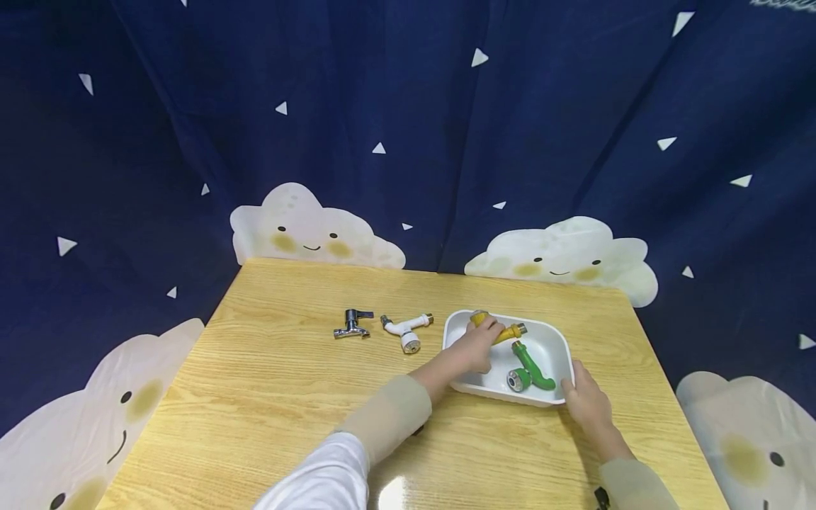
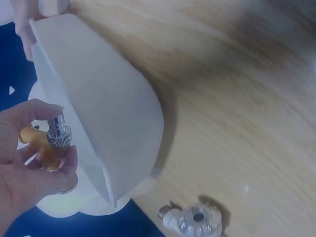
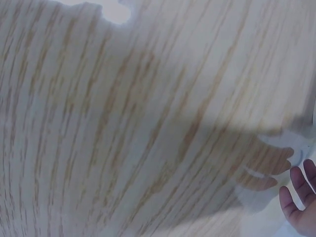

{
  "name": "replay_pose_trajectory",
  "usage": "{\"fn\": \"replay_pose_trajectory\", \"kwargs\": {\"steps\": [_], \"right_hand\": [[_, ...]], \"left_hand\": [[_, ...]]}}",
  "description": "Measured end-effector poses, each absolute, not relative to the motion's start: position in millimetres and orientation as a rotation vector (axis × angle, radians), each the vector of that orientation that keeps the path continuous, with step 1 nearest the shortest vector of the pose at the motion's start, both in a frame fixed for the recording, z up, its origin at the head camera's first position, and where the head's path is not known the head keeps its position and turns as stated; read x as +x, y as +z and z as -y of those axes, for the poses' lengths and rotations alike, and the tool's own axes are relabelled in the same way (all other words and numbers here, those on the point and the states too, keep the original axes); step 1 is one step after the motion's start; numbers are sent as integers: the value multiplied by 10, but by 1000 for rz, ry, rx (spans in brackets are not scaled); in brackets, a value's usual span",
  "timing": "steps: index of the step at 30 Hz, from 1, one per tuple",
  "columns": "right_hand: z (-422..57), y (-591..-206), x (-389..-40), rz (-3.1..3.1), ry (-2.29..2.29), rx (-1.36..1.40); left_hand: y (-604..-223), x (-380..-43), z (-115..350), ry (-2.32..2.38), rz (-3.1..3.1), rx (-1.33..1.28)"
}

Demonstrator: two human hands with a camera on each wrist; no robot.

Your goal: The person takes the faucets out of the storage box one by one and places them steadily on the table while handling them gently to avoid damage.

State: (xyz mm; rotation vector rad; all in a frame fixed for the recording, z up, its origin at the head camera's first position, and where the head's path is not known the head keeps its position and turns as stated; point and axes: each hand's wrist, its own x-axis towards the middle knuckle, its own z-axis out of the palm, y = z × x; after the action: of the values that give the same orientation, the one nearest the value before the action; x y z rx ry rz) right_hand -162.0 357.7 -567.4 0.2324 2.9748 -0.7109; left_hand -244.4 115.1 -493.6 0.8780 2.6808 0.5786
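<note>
My left hand [image 1: 474, 345] grips a yellow tap [image 1: 510, 333] inside the white plastic basin [image 1: 557, 347]. In the left wrist view, the thumb and fingers curl round the tap's yellow body and its ribbed metal end. A green tap [image 1: 532, 368] with a round metal-faced knob lies on the basin floor. At the basin's right end my right hand [image 1: 588, 400] holds the rim, thumb on the inner side. Only some of its fingers [image 3: 301, 185] show at the edge of the right wrist view.
Left of the basin, a white tap [image 1: 404, 328] and a chrome tap with a dark lever [image 1: 352, 324] lie on the wooden table [image 1: 274, 397]. A dark blue curtain [image 1: 421, 92] with printed clouds hangs behind and beside the table.
</note>
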Motion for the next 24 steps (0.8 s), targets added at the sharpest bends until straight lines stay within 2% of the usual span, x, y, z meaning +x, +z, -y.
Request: {"fn": "replay_pose_trajectory", "kwargs": {"steps": [24], "right_hand": [[-3574, -5634, -1616, -2970, -720, 205]], "left_hand": [[-4753, -2379, -559, 562, -2701, 929]]}}
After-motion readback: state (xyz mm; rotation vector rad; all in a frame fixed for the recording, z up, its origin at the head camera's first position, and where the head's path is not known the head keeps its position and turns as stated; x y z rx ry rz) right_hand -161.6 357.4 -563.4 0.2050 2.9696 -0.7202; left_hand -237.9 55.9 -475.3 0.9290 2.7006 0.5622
